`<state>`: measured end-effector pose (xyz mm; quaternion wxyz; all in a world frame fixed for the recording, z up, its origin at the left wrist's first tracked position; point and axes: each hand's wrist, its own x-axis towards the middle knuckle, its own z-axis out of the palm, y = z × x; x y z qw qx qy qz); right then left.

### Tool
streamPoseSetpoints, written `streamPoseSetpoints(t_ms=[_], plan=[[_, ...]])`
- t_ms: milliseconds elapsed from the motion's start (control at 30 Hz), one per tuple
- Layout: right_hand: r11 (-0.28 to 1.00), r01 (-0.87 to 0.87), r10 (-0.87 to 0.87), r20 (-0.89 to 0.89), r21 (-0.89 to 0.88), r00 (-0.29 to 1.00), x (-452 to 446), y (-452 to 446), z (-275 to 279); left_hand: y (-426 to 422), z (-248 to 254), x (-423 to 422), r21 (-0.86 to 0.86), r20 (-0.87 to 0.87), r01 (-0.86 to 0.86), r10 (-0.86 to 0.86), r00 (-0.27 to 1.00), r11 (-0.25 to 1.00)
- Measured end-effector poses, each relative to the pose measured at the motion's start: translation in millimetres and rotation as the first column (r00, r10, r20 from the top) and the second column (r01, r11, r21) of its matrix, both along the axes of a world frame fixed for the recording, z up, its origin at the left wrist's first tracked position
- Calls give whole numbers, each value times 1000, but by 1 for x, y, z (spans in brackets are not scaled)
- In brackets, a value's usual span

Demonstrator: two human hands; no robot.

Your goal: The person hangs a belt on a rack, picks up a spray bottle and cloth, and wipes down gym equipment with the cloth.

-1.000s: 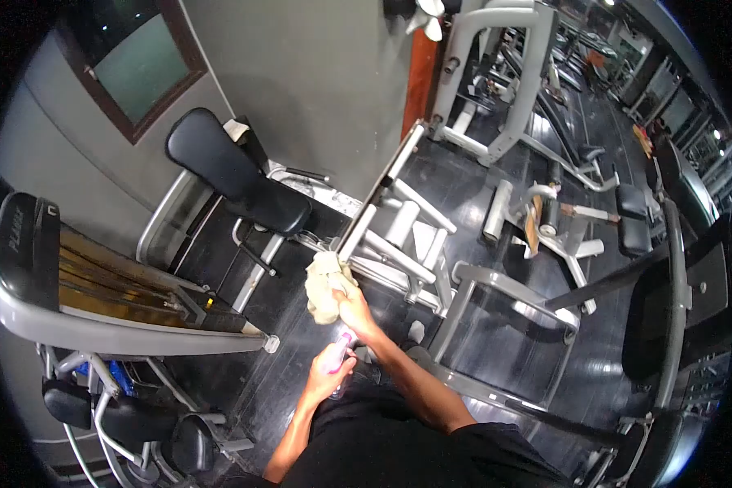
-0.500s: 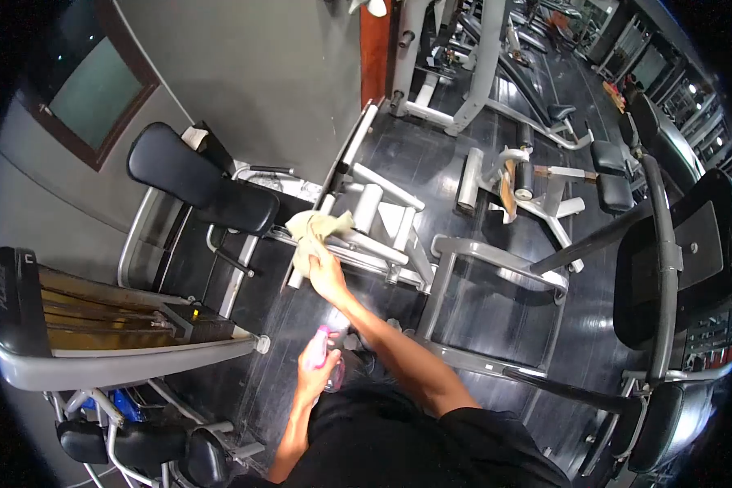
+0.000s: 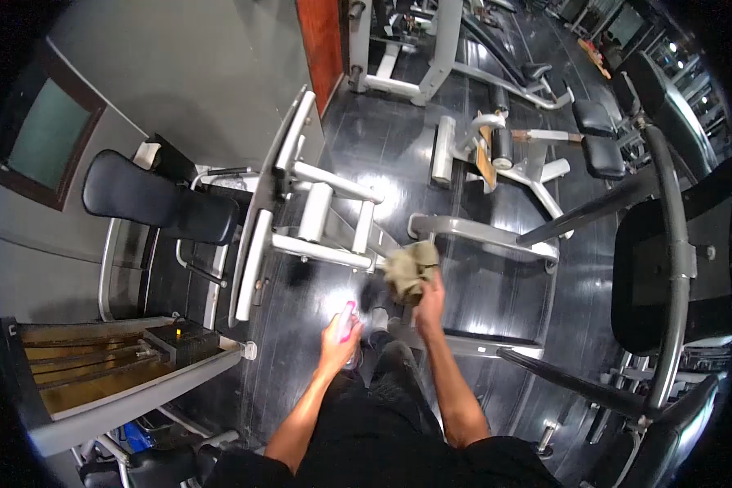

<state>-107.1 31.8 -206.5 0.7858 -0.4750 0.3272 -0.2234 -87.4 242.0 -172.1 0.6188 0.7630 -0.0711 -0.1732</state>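
Observation:
My left hand [image 3: 339,346] is wrapped round a spray bottle with a pink top [image 3: 346,321], held low in front of my legs. Its clear lower part is mostly hidden by my fingers. In my right hand [image 3: 430,309] is a crumpled, yellowish-beige cloth [image 3: 411,271], gripped at its near edge. The cloth hangs close to the end of a silver-white metal frame [image 3: 321,254] with round bars. I cannot tell whether cloth and frame touch.
A black padded seat [image 3: 163,199] stands left by the grey wall. At lower left is a weight-stack machine [image 3: 130,390]. A grey tubular base [image 3: 484,233] lies to the right, and a thick upright bar [image 3: 667,244] rises beyond it. Dark floor [image 3: 285,358] shows between them.
My right hand and the cloth have moved right, away from the middle of the silver-white frame. My view has shifted, and my left hand still holds the spray bottle.

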Motion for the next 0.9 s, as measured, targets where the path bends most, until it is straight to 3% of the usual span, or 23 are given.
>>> streamPoseSetpoints(t_ms=[33,100,200,300,333,500,567,633,700,900], plan=[[995,83,-84,-19,-46,996,-8,-17,-8,-14,-10,5,39,126,25,-30,992,999],[974,194,-206,-110,-114,972,-24,-43,-19,-36,-21,12,96,32,43,-46,998,994],[971,124,-156,-148,-207,977,-47,-78,-42,-65,-42,22,121,48,-18,12,999,993],[975,216,-220,-122,-49,968,-61,-90,-64,-81,-64,30,131,8,-28,27,1000,991],[974,190,-207,-144,-122,968,-64,-91,-70,-86,-71,33,166,52,-35,27,998,986],[956,291,-288,-269,-28,919,-73,-92,-108,-107,-86,41,219,36,-44,37,999,975],[959,276,-282,-308,-66,908,-74,-94,-119,-113,-89,44,208,135,-94,66,989,974],[960,272,-279,-282,-67,918,-73,-96,-127,-117,-99,44,198,22,-82,80,997,977],[963,269,-257,-248,12,934,-72,-98,-134,-120,-105,45,284,147,-89,48,988,955],[980,200,-188,-280,16,941,-54,-103,-155,-129,-129,44,283,32,-91,85,996,955]])
